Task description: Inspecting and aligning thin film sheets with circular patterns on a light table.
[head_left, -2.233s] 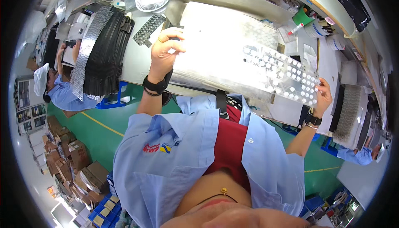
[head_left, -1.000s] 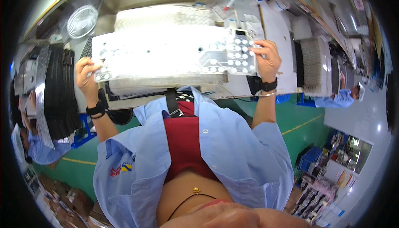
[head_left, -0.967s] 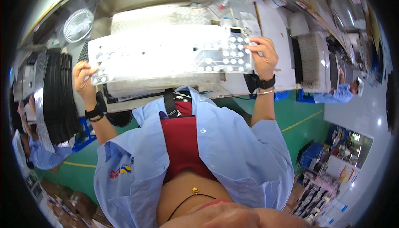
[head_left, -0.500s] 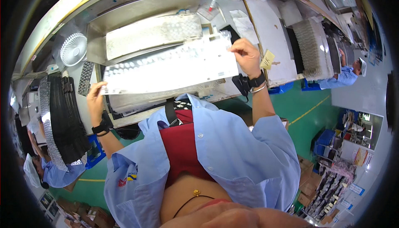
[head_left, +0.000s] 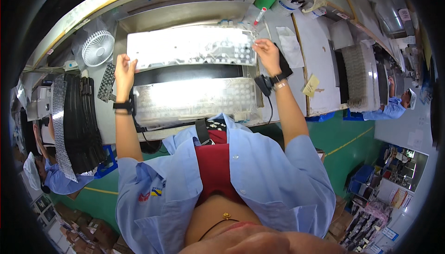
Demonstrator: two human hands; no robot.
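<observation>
A clear keyboard membrane sheet (head_left: 190,45), glaring white over much of its face, is stretched between my hands above the far side of the metal tray (head_left: 185,13). My left hand (head_left: 124,75) is at its near left corner, thumb and fingers closed at the edge. At the right end, my right hand (head_left: 268,55) pinches the sheet's edge with thumb and forefinger. Closer to me lies a stack of similar clear sheets (head_left: 194,98), printed with rows of round marks. A black strip (head_left: 190,73) shows between the stack and the held sheet.
A white fan (head_left: 98,48) and a black key-patterned piece (head_left: 107,82) are on the left, beside stacked black strips (head_left: 79,119). On the right are a red-and-white marker (head_left: 260,16), white paper (head_left: 289,46) and a yellow note (head_left: 311,85). Co-workers sit at both sides.
The membrane sheet has moved away from me, from over the near stack to the tray's far side, uncovering the near stack. Both hands have moved forward with it.
</observation>
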